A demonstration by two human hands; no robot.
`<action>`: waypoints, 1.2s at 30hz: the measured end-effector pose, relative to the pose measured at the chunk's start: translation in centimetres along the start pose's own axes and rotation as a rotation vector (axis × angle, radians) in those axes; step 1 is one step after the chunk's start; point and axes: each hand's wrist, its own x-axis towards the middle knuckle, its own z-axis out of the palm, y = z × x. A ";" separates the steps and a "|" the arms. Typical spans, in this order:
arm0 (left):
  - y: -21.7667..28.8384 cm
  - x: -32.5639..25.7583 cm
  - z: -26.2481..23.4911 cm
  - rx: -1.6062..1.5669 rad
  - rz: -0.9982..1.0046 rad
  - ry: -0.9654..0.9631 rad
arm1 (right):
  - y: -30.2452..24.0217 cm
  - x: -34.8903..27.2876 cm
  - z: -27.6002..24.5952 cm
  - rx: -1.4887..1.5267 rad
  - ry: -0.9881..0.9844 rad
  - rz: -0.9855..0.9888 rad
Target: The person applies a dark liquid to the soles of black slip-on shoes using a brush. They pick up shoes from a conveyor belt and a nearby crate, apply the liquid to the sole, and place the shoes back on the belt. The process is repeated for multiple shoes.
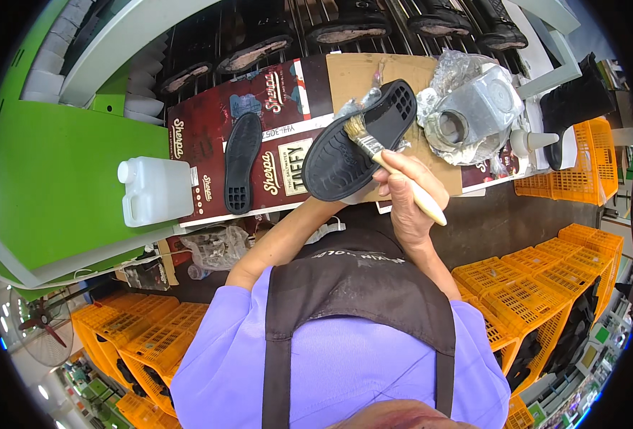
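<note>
A black shoe sole (338,161), patterned face up and slightly tilted, rests on my left hand (360,194). The sole hides most of that hand; something whitish, perhaps covered fingertips, shows at the far edge. My right hand (413,187) is closed round the pale handle of a paintbrush (368,143), whose bristles touch the sole near its middle. Another black sole (242,163) lies to the left on the dark red printed cardboard (209,121). Right of the held sole, a cut-open clear plastic jug (473,111) lies on its side, crusted with whitish residue and wrapped in crumpled film.
A white plastic canister (156,191) stands at the left beside a green machine panel (59,157). Black boots (348,28) line the far rack. A white nozzle bottle (532,141) and a black boot (577,104) are at right. Orange crates (531,286) flank me.
</note>
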 end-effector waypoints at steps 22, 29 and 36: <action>2.7 -1.2 1.2 -0.245 -0.113 -0.062 | -1.8 0.4 -0.1 0.117 -0.095 0.152; 4.1 -1.2 1.7 0.011 -0.112 -0.103 | -2.3 1.1 -0.5 0.160 -0.118 0.125; 4.3 -1.1 2.3 -0.316 -0.197 -0.126 | -3.0 1.5 -0.7 0.211 -0.155 0.207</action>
